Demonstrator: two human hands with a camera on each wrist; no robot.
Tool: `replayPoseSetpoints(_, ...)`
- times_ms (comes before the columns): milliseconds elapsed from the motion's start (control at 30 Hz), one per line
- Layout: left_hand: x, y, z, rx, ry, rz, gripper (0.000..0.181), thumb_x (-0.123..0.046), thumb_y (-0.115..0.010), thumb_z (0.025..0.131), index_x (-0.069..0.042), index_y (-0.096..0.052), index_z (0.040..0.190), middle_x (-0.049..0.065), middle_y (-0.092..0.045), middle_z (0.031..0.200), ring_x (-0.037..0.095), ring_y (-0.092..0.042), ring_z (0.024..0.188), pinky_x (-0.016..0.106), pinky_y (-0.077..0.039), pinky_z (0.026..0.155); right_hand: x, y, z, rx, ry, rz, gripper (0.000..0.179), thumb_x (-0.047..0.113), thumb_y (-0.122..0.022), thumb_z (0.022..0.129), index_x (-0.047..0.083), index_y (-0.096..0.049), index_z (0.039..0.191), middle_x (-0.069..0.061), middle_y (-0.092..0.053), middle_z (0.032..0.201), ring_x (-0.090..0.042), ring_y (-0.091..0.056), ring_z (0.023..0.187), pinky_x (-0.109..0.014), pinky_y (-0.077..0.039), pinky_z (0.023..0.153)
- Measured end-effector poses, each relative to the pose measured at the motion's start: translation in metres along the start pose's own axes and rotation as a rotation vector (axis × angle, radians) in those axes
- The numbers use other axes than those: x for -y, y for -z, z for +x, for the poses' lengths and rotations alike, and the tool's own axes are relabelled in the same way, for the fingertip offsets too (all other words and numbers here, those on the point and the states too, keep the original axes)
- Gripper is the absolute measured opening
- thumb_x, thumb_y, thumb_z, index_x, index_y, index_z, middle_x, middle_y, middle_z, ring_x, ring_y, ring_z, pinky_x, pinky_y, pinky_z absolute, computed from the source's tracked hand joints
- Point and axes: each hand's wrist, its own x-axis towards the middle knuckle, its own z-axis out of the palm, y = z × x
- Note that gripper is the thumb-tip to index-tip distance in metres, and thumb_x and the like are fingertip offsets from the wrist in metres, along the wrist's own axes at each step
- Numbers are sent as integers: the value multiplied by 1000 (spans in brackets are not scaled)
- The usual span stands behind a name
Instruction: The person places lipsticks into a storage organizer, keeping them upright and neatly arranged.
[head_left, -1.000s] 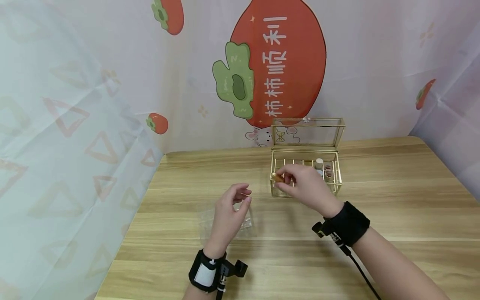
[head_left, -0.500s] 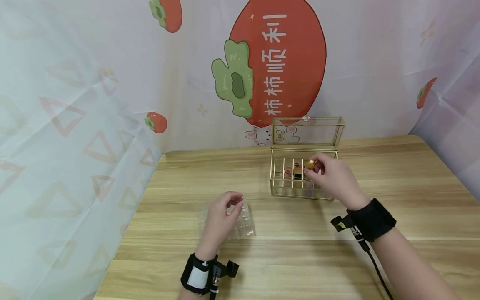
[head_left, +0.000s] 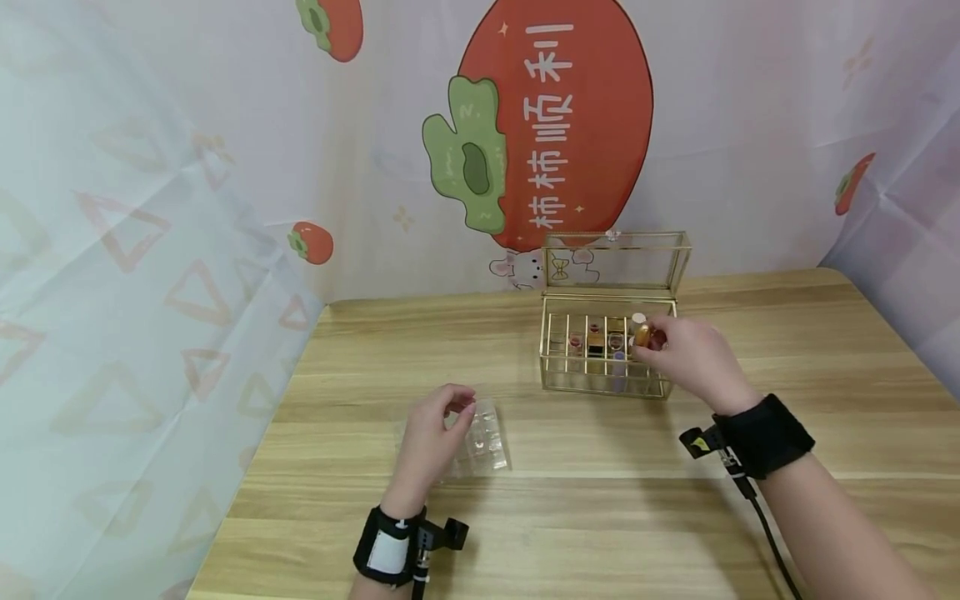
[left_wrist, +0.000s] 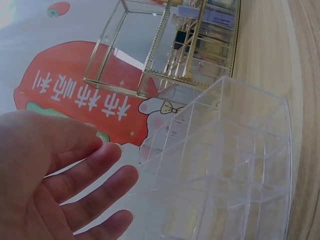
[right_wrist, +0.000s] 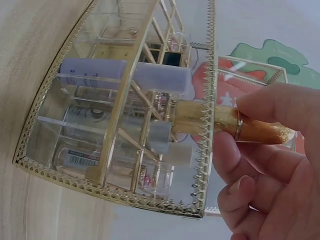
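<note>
My right hand (head_left: 693, 357) pinches a gold lipstick tube (right_wrist: 227, 120) between thumb and fingers, over the right part of a gold-framed glass box (right_wrist: 37, 100). The tube's lower end points into the divided compartments. Inside the box sit a lilac tube (right_wrist: 125, 75), a grey-capped tube (right_wrist: 150, 135) and several other lipsticks. The box's glass lid (head_left: 609, 265) stands raised at the back. My left hand (head_left: 435, 433) is loosely curled with nothing in it, beside a clear plastic organizer (left_wrist: 235, 165) with compartments. In the head view the hand hides part of this organizer.
Both things stand on a wooden table (head_left: 570, 517). A printed curtain (head_left: 405, 133) hangs behind it and down the left side. A black camera cable (head_left: 776, 542) trails from the right wrist.
My right hand has carried the lipstick tube rightward, from the box's left end to its right part, uncovering lipsticks there. My left hand has drawn back a little to the left.
</note>
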Motion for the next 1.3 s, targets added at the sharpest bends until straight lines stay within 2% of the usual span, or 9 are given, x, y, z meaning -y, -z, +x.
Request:
replayPoseSetpoints(67, 1, -1, 0, 2, -6, 7, 15, -9, -66, 88, -3, -67, 103, 4, -71, 93, 11, -61, 83, 40, -56, 74, -1, -1, 0, 12, 16, -43, 18, 23, -68, 82, 6, -62, 80, -1, -52, 57, -17, -43, 51, -30, -26, 53)
replayPoseSetpoints(133, 1, -1, 0, 7, -6, 7, 16, -8, -66, 88, -2, -68, 102, 5, -71, 92, 12, -62, 82, 41, -56, 74, -2, -2, 0, 22, 18, -72, 17, 24, -67, 82, 8, -61, 78, 0, -51, 55, -17, -45, 52, -32, -28, 56)
replayPoseSetpoints(300, 3, -2, 1, 18, 2, 2, 16, -7, -65, 88, 0, -68, 103, 7, -71, 92, 13, -62, 82, 42, -56, 75, -3, -4, 1, 26, 4, -84, 17, 25, -66, 81, 10, -61, 77, 2, -52, 54, -18, -48, 54, -37, -32, 58)
replayPoseSetpoints(600, 4, -3, 1, 18, 10, 25, 15, -7, -66, 88, -2, -68, 102, 5, -71, 90, 12, -61, 81, 39, -55, 74, -3, -8, 1, 36, -6, -72, 17, 22, -64, 83, 6, -61, 77, -1, -56, 58, -17, -47, 52, -29, -33, 49)
replayPoseSetpoints(767, 5, -3, 0, 22, 20, 24, 15, -8, -66, 88, -3, -68, 102, 4, -70, 90, 11, -61, 82, 39, -55, 74, -2, -9, 1, 41, -20, -77, 19, 21, -62, 84, 3, -62, 79, -4, -57, 60, -18, -47, 52, -29, -35, 47)
replayPoseSetpoints(1067, 6, -6, 0, 26, 3, 41, 16, -11, -65, 88, -3, -68, 102, 4, -70, 91, 12, -61, 81, 38, -56, 73, -4, -12, 0, 36, -13, -88, 21, 22, -62, 84, 7, -57, 70, -2, -52, 55, -17, -44, 50, -28, -32, 45)
replayPoseSetpoints(1300, 6, -7, -1, 34, 14, 37, 18, -11, -65, 89, -2, -68, 104, 4, -70, 90, 12, -61, 82, 39, -55, 74, -4, -12, -2, 45, -24, -98, 23, 25, -61, 86, 8, -57, 70, -1, -49, 54, -17, -43, 50, -27, -30, 44)
